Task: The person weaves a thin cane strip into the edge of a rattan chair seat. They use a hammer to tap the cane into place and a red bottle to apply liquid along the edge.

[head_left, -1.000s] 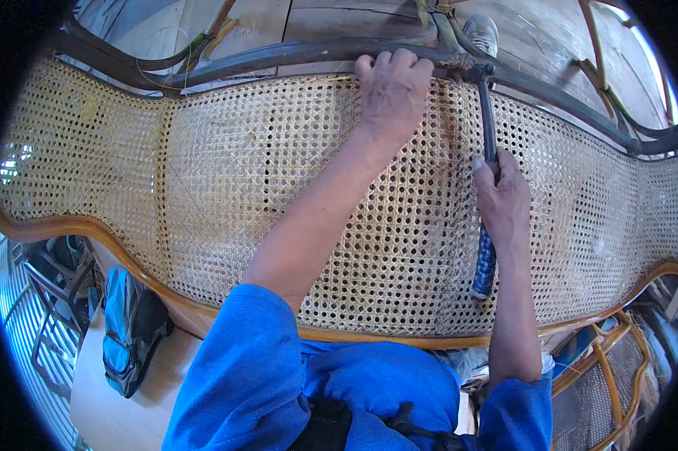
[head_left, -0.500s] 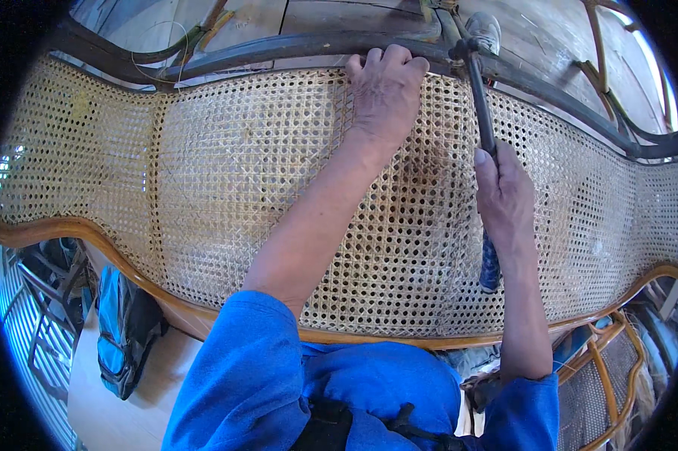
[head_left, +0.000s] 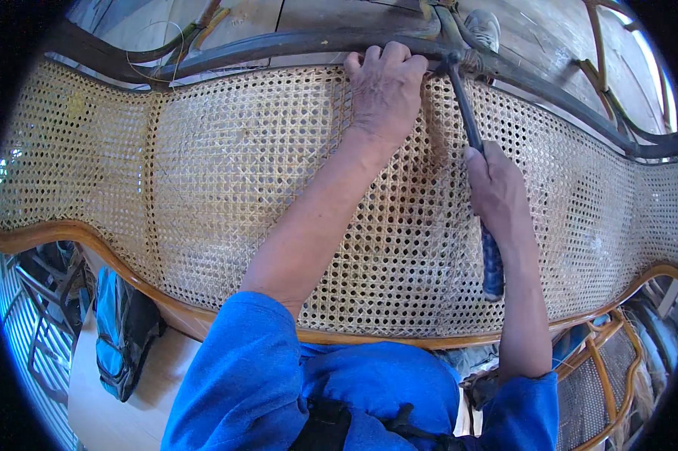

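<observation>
**Hammer at the dark rail of a woven cane panel**

Head view: A long woven cane panel (head_left: pixel 226 188) stretches across the picture from left to right, its open lattice pale yellow. A dark curved rail (head_left: pixel 279 43) borders it along the far edge and a lighter wooden rail (head_left: pixel 91 240) along the near edge.

The left hand (head_left: pixel 384 86) lies palm down at the top of the panel, fingers curled over the dark rail and gripping it, the forearm in a blue sleeve (head_left: pixel 241 376) reaching up across the weave.

The right hand (head_left: pixel 497 192) is closed tight round the handle of a hammer (head_left: pixel 470 128). The handle's blue grip sticks out below the fist toward the near rail, and the dark shaft runs up and to the left over the cane. The hammer's head sits at the dark rail, just beside the left hand's fingertips; whether it touches the rail cannot be told.

At lower left, below the near rail, a blue and black bag (head_left: pixel 121 331) rests on a pale surface. At lower right, part of another cane-and-wood frame (head_left: pixel 602 376) shows.
</observation>
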Tool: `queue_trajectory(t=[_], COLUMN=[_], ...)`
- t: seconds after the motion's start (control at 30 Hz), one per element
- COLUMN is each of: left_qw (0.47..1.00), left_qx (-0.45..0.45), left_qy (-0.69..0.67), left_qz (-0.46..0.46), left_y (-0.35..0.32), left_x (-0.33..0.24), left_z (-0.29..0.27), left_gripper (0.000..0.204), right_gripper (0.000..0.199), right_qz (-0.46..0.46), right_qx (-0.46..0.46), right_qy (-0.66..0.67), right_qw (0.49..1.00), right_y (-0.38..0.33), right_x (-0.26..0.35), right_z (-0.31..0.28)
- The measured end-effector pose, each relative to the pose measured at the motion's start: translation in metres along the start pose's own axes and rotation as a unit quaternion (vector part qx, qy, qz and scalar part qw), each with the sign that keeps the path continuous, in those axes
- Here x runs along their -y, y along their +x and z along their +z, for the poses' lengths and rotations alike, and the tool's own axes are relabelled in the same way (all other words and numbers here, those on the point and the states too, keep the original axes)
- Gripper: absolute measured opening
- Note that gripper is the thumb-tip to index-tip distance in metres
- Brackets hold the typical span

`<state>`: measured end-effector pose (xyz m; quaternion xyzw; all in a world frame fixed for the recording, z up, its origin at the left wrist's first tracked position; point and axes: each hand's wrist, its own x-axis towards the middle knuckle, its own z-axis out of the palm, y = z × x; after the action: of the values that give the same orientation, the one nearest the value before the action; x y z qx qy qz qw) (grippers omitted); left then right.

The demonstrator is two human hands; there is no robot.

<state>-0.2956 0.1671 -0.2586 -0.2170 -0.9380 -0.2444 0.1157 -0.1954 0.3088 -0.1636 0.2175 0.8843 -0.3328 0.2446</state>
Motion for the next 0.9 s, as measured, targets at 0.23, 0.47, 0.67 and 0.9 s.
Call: queue_trajectory(t=[0.23,0.47,0.67,0.9], left_qw=[1.000,1.000,0.999,0.998], left_qx=[-0.022,-0.013,-0.029,-0.002], left_qy=[-0.005,0.016,0.002,0.041], left_qz=[0.004,-0.010,-0.012,-0.042], left_y=[0.000,-0.002,0.002,0.000], left_x=[0.002,0.002,0.002,-0.002], left_z=[0.004,0.003,0.007,-0.003], left_gripper=[0.012,0.016,0.012,0.016], right_gripper=[0.035,0.039,0.038,0.018], right_qz=[-0.045,0.002,0.036,0.022], right_qx=[-0.084,-0.026,0.005,-0.050], right_qy=[0.141,0.113,0.089,0.208], right_qw=[0.985,0.993,0.995,0.977], right_y=[-0.008,-0.003,0.004,-0.019], right_x=[-0.001,0.003,-0.009,0.007], right_z=[0.006,-0.004,-0.004,-0.035])
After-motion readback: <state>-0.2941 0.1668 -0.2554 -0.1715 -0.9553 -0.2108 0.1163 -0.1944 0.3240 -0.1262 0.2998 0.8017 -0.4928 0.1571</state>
